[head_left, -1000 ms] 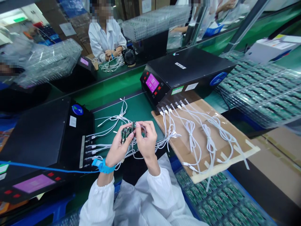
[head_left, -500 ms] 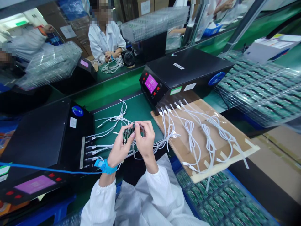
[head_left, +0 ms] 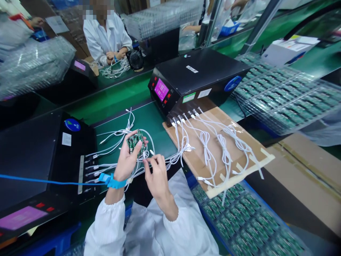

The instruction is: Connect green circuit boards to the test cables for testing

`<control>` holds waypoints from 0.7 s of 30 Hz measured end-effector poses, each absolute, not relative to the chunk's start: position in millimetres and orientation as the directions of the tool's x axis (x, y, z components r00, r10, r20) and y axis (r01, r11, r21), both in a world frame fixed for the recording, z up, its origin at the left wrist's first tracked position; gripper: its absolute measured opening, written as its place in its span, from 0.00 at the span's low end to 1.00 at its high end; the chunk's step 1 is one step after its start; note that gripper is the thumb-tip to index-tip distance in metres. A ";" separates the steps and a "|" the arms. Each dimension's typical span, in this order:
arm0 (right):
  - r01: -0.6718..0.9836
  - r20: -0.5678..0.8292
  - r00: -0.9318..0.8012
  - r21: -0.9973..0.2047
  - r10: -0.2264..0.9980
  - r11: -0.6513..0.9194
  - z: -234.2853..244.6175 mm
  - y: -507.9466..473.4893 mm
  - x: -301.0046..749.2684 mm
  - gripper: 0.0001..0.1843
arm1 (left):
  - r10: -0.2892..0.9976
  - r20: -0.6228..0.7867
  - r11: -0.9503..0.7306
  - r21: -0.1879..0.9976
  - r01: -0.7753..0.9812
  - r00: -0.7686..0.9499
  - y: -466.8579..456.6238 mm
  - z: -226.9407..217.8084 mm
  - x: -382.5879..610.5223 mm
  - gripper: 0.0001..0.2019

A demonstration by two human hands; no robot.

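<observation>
My left hand (head_left: 128,156), with a blue wrist strap (head_left: 114,181) on, is closed around small green circuit boards (head_left: 135,142), the thumb pressing across their face. Just below and to the right, the thumb and forefinger of my right hand (head_left: 157,174) pinch a white cable (head_left: 144,155) close to the boards; the exact grip is partly hidden. A loose white plug (head_left: 151,152) shows above the right fingers. More white cables (head_left: 128,131) lie bundled on the green bench behind the left hand.
Black testers with pink screens stand at left (head_left: 34,149) and back right (head_left: 197,74), white cables plugged in. Coiled cables lie on a cardboard sheet (head_left: 191,153). Trays of circuit boards (head_left: 245,220) sit below and at right (head_left: 287,92). Across the bench a co-worker (head_left: 106,39) sits.
My right hand has moved down and away from the boards to the cable beneath them. The left hand keeps the boards, now turned more to face me. The view has shifted slightly.
</observation>
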State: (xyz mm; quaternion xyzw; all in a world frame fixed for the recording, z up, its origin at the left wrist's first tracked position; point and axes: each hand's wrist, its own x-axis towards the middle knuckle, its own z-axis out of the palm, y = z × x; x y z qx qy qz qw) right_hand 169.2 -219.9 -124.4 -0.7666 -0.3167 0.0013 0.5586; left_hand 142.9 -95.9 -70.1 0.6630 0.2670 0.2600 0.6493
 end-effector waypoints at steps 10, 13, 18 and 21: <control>0.527 0.354 0.783 -0.814 0.511 -0.244 -128.0 -201.1 179.5 0.12 | 0.754 -0.015 -0.085 0.989 0.120 0.657 -82.9 -74.6 154.9 0.24; 0.554 0.340 0.780 -0.765 0.524 -0.328 -130.1 -192.2 190.0 0.13 | 0.842 0.042 -0.114 0.988 0.102 0.537 -76.4 -82.7 154.5 0.22; 0.635 0.300 0.712 -0.661 0.634 -0.400 -127.6 -190.5 205.0 0.15 | 0.775 -0.144 0.118 0.990 0.084 0.615 -85.4 -78.3 152.3 0.21; 0.607 0.288 0.716 -0.707 0.636 -0.363 -124.1 -216.0 206.0 0.15 | 0.718 -0.274 0.305 0.950 0.064 0.640 -93.0 -66.8 153.3 0.21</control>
